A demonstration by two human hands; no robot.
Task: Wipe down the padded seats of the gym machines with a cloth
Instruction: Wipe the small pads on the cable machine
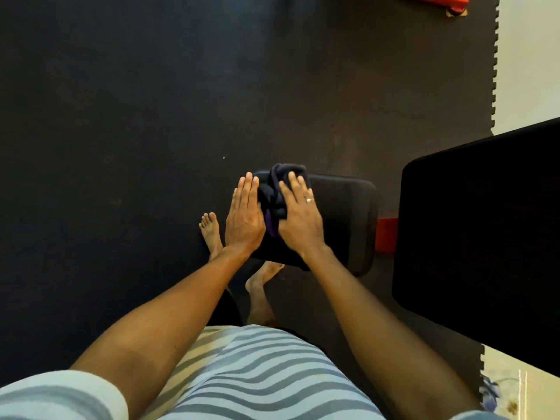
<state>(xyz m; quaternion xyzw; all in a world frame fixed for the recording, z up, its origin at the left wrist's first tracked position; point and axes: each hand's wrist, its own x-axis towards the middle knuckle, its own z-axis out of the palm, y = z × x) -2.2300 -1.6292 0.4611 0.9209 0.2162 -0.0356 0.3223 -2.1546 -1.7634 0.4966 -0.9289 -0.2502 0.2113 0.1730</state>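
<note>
A small black padded seat (342, 219) sits in the middle of the head view, above the dark floor mat. A bunched dark cloth with a purple edge (272, 195) lies on the seat's left end. My left hand (244, 216) lies flat with straight fingers against the cloth's left side. My right hand (298, 212), with a ring on one finger, presses flat on the cloth's right part, fingers spread. A larger black pad (485, 237) stands to the right of the seat.
Dark interlocking foam floor mat (136, 116) covers most of the view. My bare feet (212, 231) stand just left of and under the seat. A red frame part (386, 234) joins seat and large pad. Another red object (436, 1) lies at the top right. Pale floor (530, 56) lies beyond the mat's edge.
</note>
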